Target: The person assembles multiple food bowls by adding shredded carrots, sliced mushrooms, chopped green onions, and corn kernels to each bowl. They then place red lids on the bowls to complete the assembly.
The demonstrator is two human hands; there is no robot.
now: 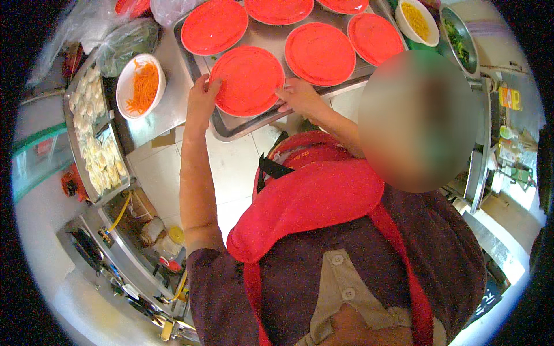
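Observation:
A round red plate (247, 81) lies at the near left of a large metal tray (234, 128), its pale rim showing. Fingers of my left hand (203, 99) are closed on its left edge, thumb toward the top face. At the right edge, my right hand (300, 97) pinches the rim between thumb and fingers. Beside it sits a second red plate (320, 54), apart from my right hand. Several more red plates, such as one at the far left (214, 26), share the tray; the farthest are cut off by the frame.
Left of the tray stands a white bowl of shredded carrot (143, 87), and beyond it a long metal pan of pale pieces (99, 144). A bowl of yellow corn (416, 22) and a metal bowl of greens (457, 43) are at the far right. Plastic bags (124, 46) lie far left.

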